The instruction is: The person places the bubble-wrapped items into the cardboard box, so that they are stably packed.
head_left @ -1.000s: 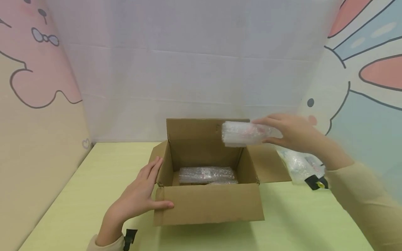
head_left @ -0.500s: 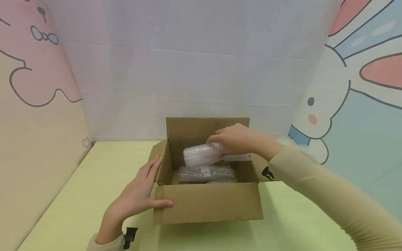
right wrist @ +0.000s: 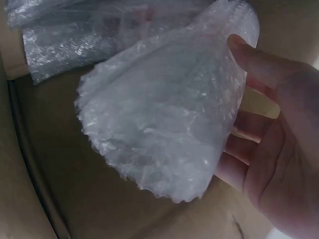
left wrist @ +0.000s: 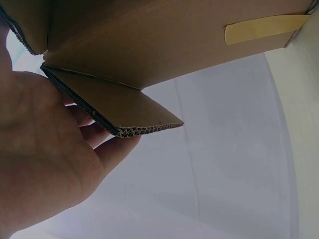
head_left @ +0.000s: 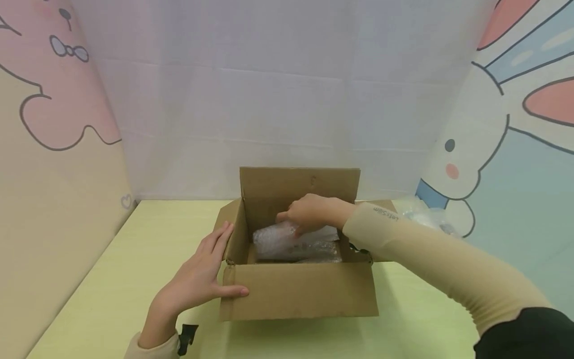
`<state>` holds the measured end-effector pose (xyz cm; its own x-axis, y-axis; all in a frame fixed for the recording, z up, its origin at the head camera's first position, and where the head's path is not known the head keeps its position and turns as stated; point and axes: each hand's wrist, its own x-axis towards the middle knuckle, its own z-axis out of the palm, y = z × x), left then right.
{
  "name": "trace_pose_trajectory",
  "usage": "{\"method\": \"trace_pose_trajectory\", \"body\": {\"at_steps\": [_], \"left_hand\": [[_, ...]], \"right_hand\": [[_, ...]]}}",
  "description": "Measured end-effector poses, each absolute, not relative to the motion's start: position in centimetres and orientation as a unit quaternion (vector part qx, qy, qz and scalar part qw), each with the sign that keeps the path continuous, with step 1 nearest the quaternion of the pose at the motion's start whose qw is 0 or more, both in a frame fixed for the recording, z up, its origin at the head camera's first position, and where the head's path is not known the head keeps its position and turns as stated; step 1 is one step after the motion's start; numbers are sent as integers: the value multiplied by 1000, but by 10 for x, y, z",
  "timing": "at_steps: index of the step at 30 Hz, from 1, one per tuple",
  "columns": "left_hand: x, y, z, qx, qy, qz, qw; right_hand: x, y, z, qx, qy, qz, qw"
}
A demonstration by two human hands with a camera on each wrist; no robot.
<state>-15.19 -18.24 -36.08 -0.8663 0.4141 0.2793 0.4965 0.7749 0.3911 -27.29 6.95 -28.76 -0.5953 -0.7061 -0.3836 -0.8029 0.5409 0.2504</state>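
An open cardboard box (head_left: 300,291) stands on the table with its flaps folded out. My right hand (head_left: 311,212) reaches down into it and grips a roll-shaped bubble-wrapped package (head_left: 271,242), thumb on one side and fingers on the other. In the right wrist view the package (right wrist: 154,119) has a ragged end, and its contents are hidden. Another bubble-wrapped package (right wrist: 70,55) lies in the box beside it. My left hand (head_left: 193,276) rests against the box's left front corner, fingers along the left side flap (left wrist: 114,99) and thumb on the front flap.
On the pale yellow table (head_left: 121,259), more clear wrap (head_left: 426,217) lies right of the box, partly behind the right sleeve (head_left: 426,254). A white cloth backdrop (head_left: 269,99) hangs behind, with cartoon-printed panels on both sides.
My right hand has carried the bubble-wrapped package left and down, from above the box's right side into the box, over the package lying there. My left hand has stayed in place.
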Motion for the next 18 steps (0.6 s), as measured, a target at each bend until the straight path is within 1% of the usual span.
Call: {"method": "trace_pose_trajectory", "body": {"at_steps": [8,13,18], "left_hand": [[-153,-182,-361,-241,-939,-230,83],[-153,-181,-361,-240,-940,-230,80],[-153,-183,-360,-238,-940,-230,82]], "right_hand": [[-280,68,-319,-371,888,190,195],[-281,71,-327,-355,893,174,212],[-281,68,-326,-361,894,171,205]]}}
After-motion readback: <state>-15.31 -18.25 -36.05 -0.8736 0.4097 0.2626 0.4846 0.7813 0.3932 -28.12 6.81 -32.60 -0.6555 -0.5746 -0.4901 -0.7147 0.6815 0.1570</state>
